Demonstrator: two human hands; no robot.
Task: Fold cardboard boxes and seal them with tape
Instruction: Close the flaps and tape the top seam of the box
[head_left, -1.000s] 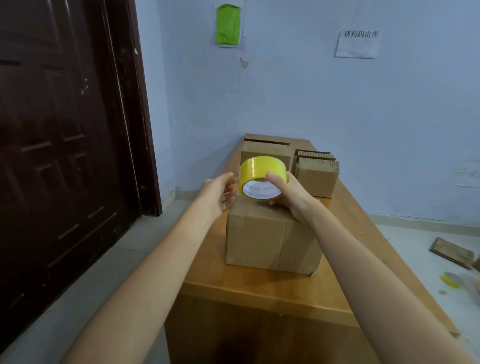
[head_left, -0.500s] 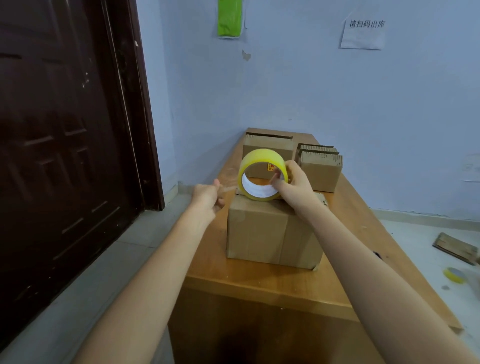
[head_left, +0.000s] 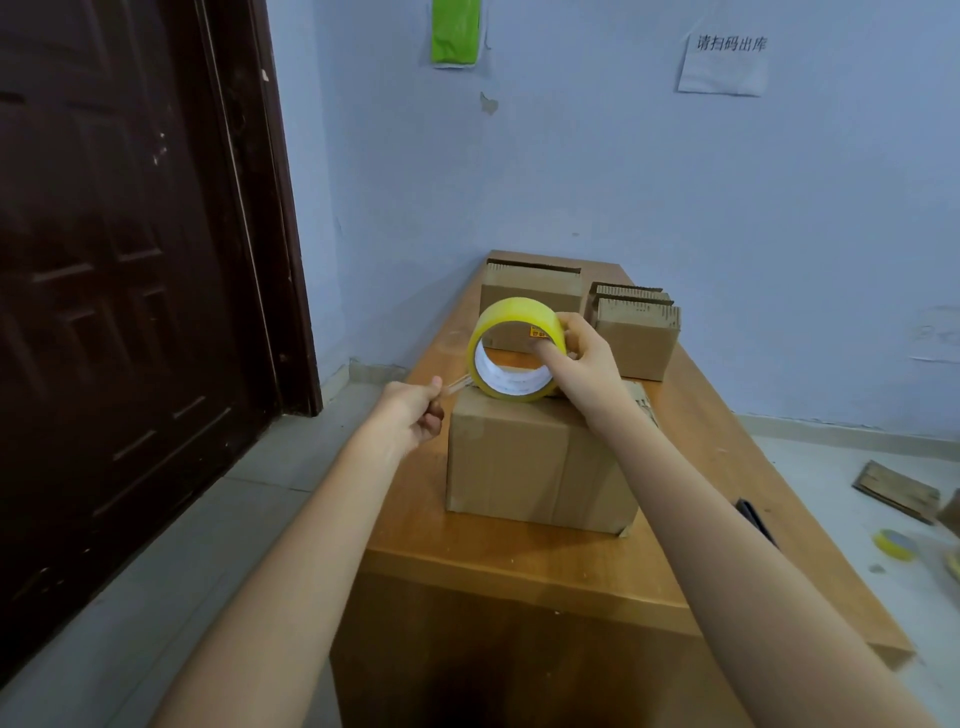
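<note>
A closed cardboard box (head_left: 540, 462) stands near the front of the wooden table (head_left: 519, 571), and the yellow tape roll (head_left: 511, 348) is held upright on its top face, toward the 12 o'clock edge. The roll is gripped by the right hand (head_left: 576, 358), thumb hooked through the core and fingers curled over the outer rim. A short strip of tape (head_left: 457, 385) is drawn out toward 9 o'clock and pinched between thumb and fingertips of the left hand (head_left: 415, 415), just past the box's left edge.

For a good seal, the strip is best kept taut and flat, its free end carried down onto the left side wall, then pressed down. The roll should be run along the flap seam toward 3 o'clock; whether it sits over the seam cannot be told. Slack invites wrinkles. More boxes (head_left: 530, 301) wait at 12 o'clock.
</note>
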